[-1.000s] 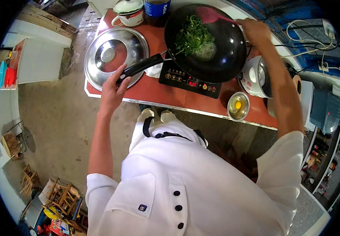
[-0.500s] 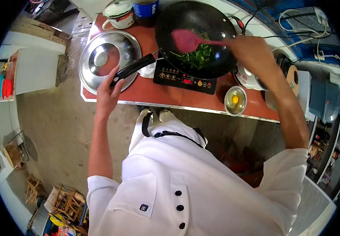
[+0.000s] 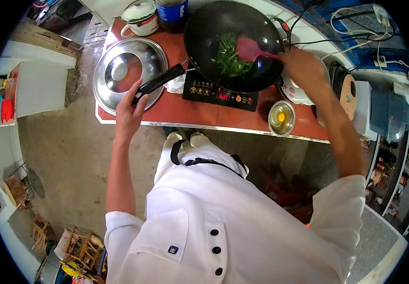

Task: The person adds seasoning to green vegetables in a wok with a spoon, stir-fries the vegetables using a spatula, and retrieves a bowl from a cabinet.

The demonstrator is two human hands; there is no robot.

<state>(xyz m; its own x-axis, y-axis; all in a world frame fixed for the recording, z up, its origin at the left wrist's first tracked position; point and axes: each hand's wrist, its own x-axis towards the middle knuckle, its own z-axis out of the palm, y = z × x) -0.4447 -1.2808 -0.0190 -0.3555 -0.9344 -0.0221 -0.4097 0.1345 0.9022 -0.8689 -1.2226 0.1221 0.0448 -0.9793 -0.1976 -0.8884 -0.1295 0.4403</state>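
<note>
A black wok (image 3: 204,28) sits on an induction cooker (image 3: 221,96) with a lit red display. My left hand (image 3: 129,110) is closed around the end of the wok's black handle (image 3: 162,78). Chopped green leaves (image 3: 228,59) lie heaped in the wok. My right hand (image 3: 304,66) grips a red spatula (image 3: 248,50), whose blade rests against the right side of the leaves. Its handle end is hidden in my fingers.
On the red table (image 3: 204,113) are a steel lid (image 3: 102,75) at left, an enamel mug (image 3: 140,21), and a blue-labelled container (image 3: 172,13). A small metal bowl with a raw egg (image 3: 281,117) stands near the front edge. Cables (image 3: 356,35) run along the back right.
The spatula blade has moved right across the wok and lower into it. The leaves now lie more to the left of the blade. My left hand still holds the handle.
</note>
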